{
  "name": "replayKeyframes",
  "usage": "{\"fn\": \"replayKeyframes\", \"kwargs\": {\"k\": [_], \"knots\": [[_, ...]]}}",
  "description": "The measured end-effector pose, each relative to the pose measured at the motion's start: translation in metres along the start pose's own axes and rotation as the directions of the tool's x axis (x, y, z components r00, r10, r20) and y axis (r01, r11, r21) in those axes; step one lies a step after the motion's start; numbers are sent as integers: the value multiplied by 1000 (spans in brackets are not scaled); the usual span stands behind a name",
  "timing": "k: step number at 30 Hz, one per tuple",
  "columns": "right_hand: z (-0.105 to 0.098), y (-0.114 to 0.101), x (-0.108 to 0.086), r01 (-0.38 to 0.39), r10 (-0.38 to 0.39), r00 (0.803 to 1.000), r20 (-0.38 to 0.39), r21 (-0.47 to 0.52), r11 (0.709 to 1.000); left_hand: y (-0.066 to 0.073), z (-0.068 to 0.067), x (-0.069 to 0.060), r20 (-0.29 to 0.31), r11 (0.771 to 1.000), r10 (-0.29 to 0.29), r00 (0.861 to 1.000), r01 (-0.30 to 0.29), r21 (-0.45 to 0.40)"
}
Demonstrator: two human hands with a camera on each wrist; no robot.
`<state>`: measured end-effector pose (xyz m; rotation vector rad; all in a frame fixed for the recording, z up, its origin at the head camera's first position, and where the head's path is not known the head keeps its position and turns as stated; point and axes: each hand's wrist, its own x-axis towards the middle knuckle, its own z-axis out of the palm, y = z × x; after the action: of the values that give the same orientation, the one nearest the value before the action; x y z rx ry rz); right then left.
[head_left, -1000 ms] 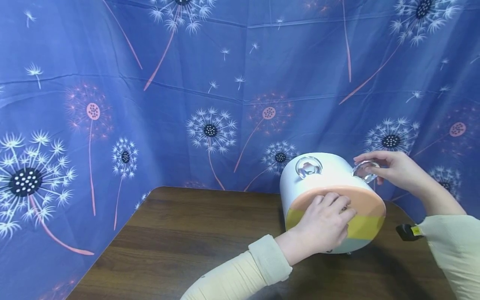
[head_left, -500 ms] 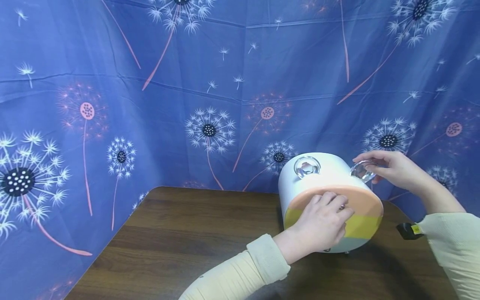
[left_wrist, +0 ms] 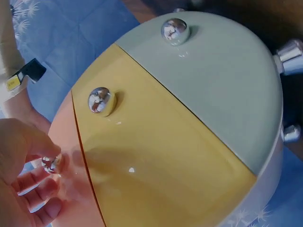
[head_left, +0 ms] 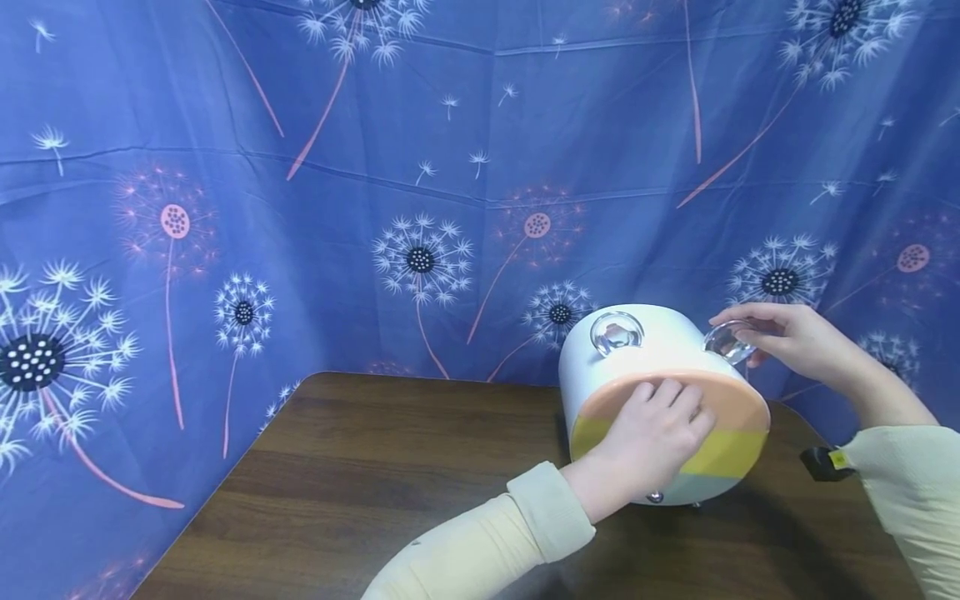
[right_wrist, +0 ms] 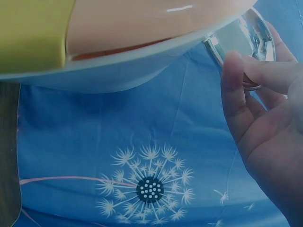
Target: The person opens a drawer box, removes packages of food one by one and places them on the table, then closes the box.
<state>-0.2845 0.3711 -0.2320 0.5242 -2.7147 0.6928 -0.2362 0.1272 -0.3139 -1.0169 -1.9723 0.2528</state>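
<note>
As the brown wood-grain table (head_left: 360, 467) gives footing, the white drum-shaped cabinet (head_left: 667, 354), fronted in peach, yellow and grey-green, stands toward its right, within reach. Right hand (head_left: 798, 337) grips the cabinet's shiny silver disc ornament (right_wrist: 234, 38), apparently bracing; left hand (head_left: 656, 433) pinches the peach section's small silver ball knob (left_wrist: 49, 164), presumably for purchase.

Left sleeve (head_left: 468, 550): long, pale cream, lightly creased, with a small dark mark (head_left: 415, 543) on the forearm. Left cuff (head_left: 551, 510): broad band, slightly greener. Right sleeve (head_left: 926, 521): same pale cloth. A black block (head_left: 823, 465), angular, projects at the right wrist; yellow label (head_left: 838, 459) at its base, print illegible. Left hand (head_left: 660, 433), right hand (head_left: 798, 337): bare.
</note>
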Motion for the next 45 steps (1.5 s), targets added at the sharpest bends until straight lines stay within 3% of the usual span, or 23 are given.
{"fn": "replayKeyframes", "kwargs": {"k": [12,20,29,36,42,45], "knots": [[0,-1,-1,-8,8,1000,-8,10,1000,2,5,3,-38,995,47,998,-43,90],[1,-1,0,-23,23,1000,-3,-6,1000,4,3,5,-6,994,59,998,-58,94],[-4,-1,0,-40,37,996,83,34,999,5,2,5,-34,993,55,998,-51,106],[-17,0,4,-99,69,973,219,127,987,6,6,5,-63,993,58,996,-52,104],[-22,0,9,-134,91,958,270,146,980,5,3,6,-35,991,60,998,-55,119],[-22,1,10,-145,97,953,286,152,978,5,3,6,-52,989,68,996,-61,136]]}}
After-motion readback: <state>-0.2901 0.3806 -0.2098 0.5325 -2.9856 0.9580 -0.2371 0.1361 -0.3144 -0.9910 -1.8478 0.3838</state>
